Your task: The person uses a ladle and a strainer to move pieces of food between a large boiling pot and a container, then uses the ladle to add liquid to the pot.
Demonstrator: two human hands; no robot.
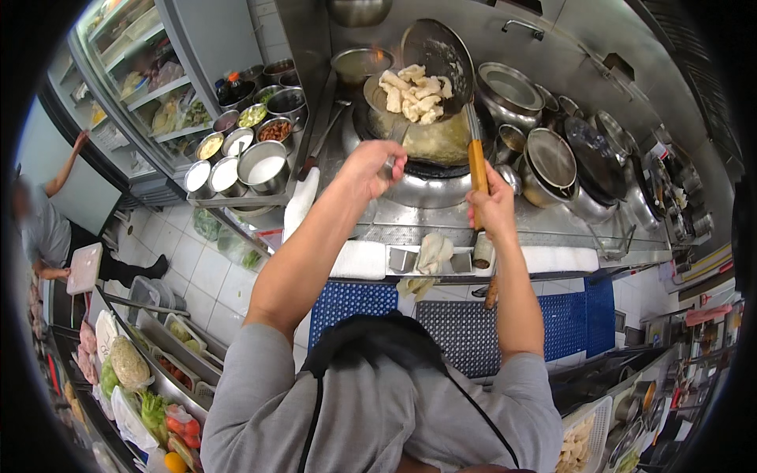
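My left hand (378, 168) grips a metal utensil handle (398, 135) at the near left of the wok on the stove. My right hand (494, 201) is closed around the wooden handle (476, 156) of a dark, round pan or strainer (434, 38), which is tilted up with pale bits stuck inside. Pale, battered-looking food pieces (414, 94) lie bunched at its lower side and over a tan round skimmer or dish (374, 97). Just below them, yellowish oil (440, 142) fills the wok. Whether the left handle belongs to the skimmer I cannot tell.
Metal containers of ingredients (263, 168) stand on the left counter. Pots and a mesh strainer (551, 156) crowd the right. A folded towel (361, 260) lies along the front edge. Far left, another person (47, 219) holds a board (84, 268) near the refrigerator.
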